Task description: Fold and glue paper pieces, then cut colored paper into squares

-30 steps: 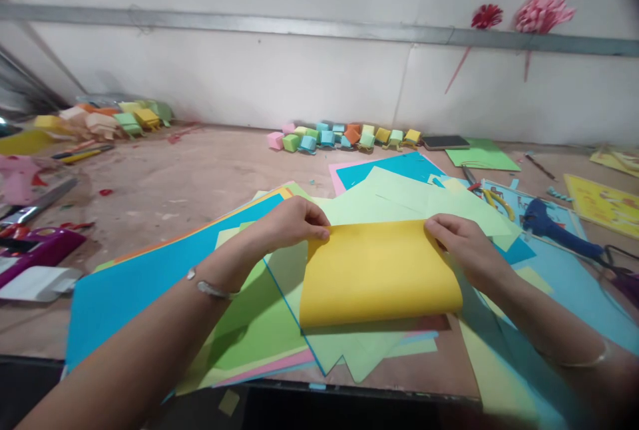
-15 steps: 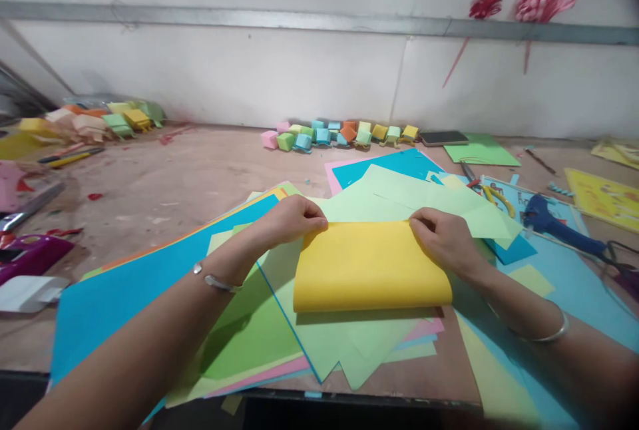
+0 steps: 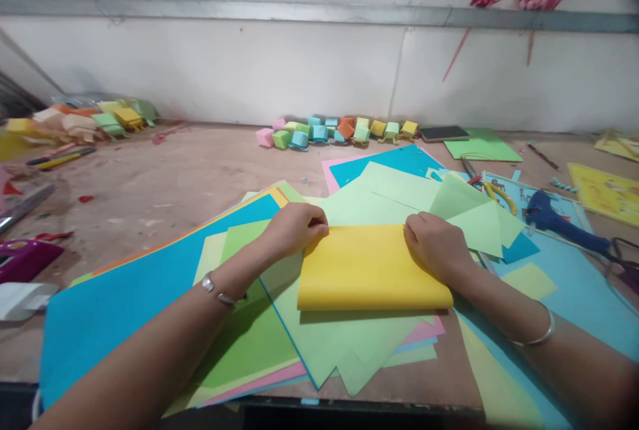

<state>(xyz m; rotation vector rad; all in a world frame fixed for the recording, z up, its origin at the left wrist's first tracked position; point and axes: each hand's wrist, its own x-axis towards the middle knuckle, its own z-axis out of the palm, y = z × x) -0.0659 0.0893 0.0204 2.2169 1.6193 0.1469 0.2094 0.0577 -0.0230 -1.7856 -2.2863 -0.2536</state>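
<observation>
A sheet of yellow paper is bent over on itself, with a rounded fold along the side nearest me. My left hand pinches its far left corner between thumb and fingers. At the far right corner, my right hand is closed on the paper's edge, its fingers curled. Beneath lies a pale green sheet with a notched near edge. Under my left forearm are a green sheet and a large blue sheet.
Small folded paper cubes stand in a row by the wall, near a phone. A blue glue gun and yellow-handled pliers lie on the right. On the left are a purple tool and a white plug.
The yellow paper's fold looks flatter, and both hands have pressed lower at its far corners. My right fingers are more curled. The camera view has shifted slightly.
</observation>
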